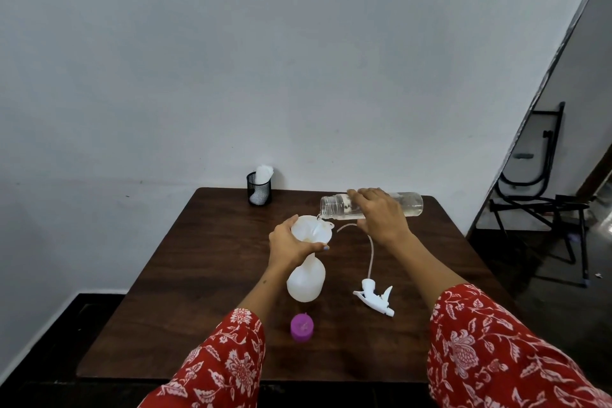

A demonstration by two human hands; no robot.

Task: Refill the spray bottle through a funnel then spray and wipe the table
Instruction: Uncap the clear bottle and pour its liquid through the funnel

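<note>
Table backs onto wall, bare wood at left and near edge | spray bottle upright mid-table, funnel in its neck | left hand wraps funnel | right hand grips clear bottle tipped level, mouth over funnel | sprayer head and purple cap lie near front.

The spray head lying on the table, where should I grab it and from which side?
Take the spray head by its thick white body, from above. It lies flat, trigger up, nozzle toward you, and its thin dip tube curves away toward the funnel, so avoid that end.
</note>
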